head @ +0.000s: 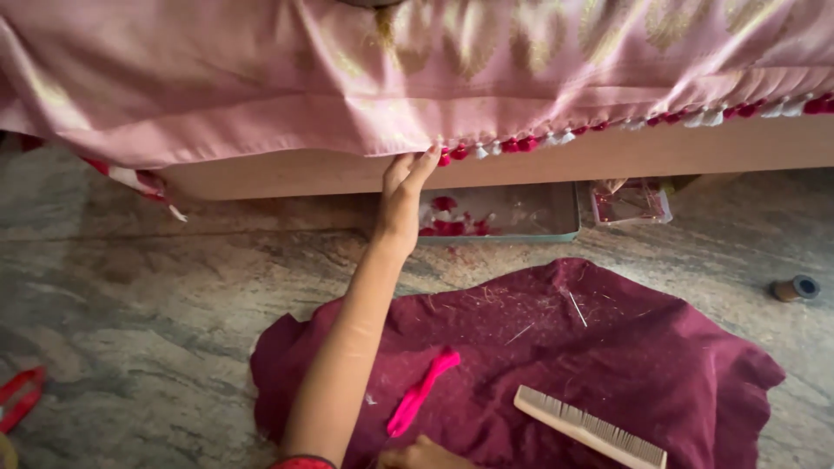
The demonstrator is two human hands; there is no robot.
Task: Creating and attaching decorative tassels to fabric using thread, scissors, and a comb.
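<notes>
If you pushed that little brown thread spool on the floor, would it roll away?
Probably. The small brown thread spool looks round and lies on its side, so it would likely roll across the smooth stone floor. It seems small and light, so easy to lift.

1. The pink cloth (261,78) is seen as a soft woven fabric with a faint sheen, and gold thread patterns are woven into it.
2. Its hem is trimmed with small red and white thread tassels (512,145), touched by the left hand (401,195).
3. The maroon cloth (608,365) on the floor is shown as matt and slightly fuzzy, strewn with loose thread bits.
4. The brush (591,428) is made of pale, smooth wood with stiff bristles.
5. The floor (156,287) is polished, veined stone.
6. The tray (521,213) appears glossy and hard.
7. The small box (630,204) looks like clear plastic.
</notes>
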